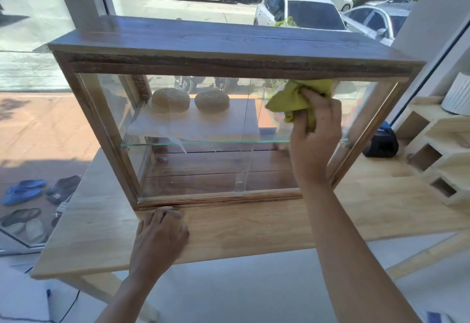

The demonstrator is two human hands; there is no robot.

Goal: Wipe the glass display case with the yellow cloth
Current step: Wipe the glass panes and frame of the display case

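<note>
The glass display case (203,170), framed in dark wood with a wooden top, stands on a light wooden table (254,226). Inside, two round buns (171,99) rest on a white board over a glass shelf. My right hand (315,134) presses the bunched yellow cloth (290,100) against the upper right of the front glass, just under the top frame. My left hand (161,233) lies flat on the table, fingertips touching the case's lower front edge, holding nothing.
A pale wooden rack (437,149) with a white ribbed pot (457,93) stands at the right, a dark bag (381,142) beside it. Behind the case is a window onto a street with parked cars. Shoes (25,190) lie outside on the left.
</note>
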